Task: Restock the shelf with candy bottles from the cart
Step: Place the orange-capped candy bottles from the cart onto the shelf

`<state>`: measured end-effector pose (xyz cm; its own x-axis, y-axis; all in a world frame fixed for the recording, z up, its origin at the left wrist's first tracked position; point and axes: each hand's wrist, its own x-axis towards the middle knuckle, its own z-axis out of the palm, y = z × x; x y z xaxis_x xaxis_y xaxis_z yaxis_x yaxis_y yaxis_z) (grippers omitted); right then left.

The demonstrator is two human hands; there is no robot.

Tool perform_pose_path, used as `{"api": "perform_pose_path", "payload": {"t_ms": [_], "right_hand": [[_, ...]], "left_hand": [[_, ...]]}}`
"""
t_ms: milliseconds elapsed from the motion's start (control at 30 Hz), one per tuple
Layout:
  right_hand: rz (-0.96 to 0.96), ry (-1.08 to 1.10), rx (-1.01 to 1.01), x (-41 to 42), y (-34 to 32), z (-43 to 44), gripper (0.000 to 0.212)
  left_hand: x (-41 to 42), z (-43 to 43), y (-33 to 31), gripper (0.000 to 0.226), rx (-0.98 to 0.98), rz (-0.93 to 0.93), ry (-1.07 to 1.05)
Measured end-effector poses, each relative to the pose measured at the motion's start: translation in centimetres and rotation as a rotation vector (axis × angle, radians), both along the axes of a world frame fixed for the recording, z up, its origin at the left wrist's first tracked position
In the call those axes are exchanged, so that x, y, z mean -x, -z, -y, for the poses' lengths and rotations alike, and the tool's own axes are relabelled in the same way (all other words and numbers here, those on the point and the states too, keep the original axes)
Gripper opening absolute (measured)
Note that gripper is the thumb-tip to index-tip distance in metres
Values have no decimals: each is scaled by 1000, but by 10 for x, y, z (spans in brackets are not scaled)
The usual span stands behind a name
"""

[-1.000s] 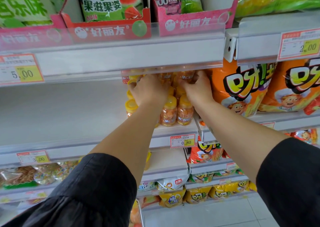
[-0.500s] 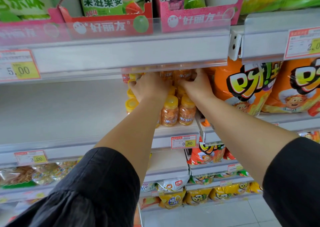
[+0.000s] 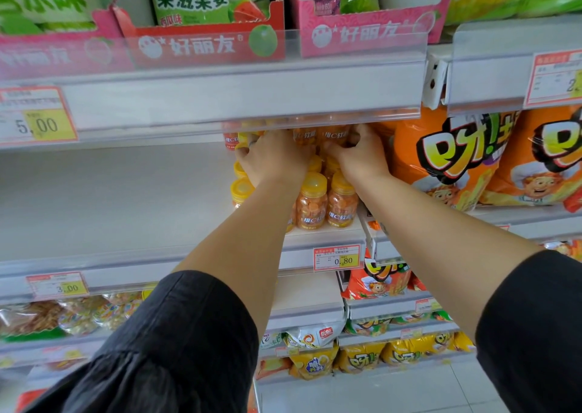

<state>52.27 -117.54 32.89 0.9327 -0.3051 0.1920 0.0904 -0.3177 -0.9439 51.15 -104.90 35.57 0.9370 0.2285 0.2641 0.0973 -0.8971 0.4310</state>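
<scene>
We reached into the shelf [image 3: 126, 198], where the candy bottles [image 3: 311, 204] stood clustered. Our left grip [image 3: 274, 157] curled over the back ones; our right grip [image 3: 359, 154] curled round another, beside orange snack bags [image 3: 447, 160].

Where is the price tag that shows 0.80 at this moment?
In the head view, the 0.80 price tag sits right of centre on the front rail of the middle shelf, just below the front candy bottles and above-left of a red snack bag.
</scene>
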Motion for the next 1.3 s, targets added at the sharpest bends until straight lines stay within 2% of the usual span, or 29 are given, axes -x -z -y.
{"api": "perform_pose_path", "payload": {"t_ms": [100,233,400,667,833,1000,1133,1200,1300], "right_hand": [[-8,13,4,0,0,-1,45],[-10,32,12,0,2,-2,43],[-31,29,19,2,0,-1,40],[-77,-1,38,10,-6,0,48],[-84,-19,122,21,-7,-1,41],[-149,-32,264,57,-18,-4,56],[-66,-60,403,110,-24,-13,54],[71,-57,461,143,-18,-23,53],[252,-152,432,186,7,-45,33]], "left_hand": [[-1,-1,1,28,5,3,5],[-3,-1,4,47,-22,1,-12],[-2,-2,4,51,-20,-5,-1],[3,-5,3,53,-61,-16,13],[12,-7,-1,52,-91,-49,19],[55,-15,-5,50,-78,-5,98],[118,-41,6,44,104,199,314],[150,-67,20,40,226,273,433],[192,-115,54,31,308,191,430]]}}
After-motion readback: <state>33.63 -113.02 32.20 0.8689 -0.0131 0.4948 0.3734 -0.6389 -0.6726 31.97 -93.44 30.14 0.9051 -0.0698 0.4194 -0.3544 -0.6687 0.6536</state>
